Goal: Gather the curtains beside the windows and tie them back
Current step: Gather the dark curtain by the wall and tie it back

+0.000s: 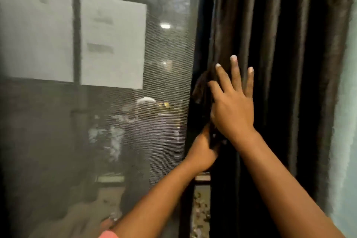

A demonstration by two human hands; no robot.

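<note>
A dark brown pleated curtain [280,63] hangs bunched at the right side of the window [96,102]. My right hand [231,102] lies flat on the curtain's left folds with its fingers spread upward. Just below it, my left hand [202,150] is closed around the curtain's left edge, gripping a fold of dark fabric. A dark strip of cloth [201,89], possibly a tie-back, sticks out by my right thumb; what it is exactly cannot be told.
A fine mesh screen covers the window, with pale buildings and lights behind it. The dark window frame [197,25] runs vertically beside the curtain. A pale wall [347,102] borders the curtain on the right.
</note>
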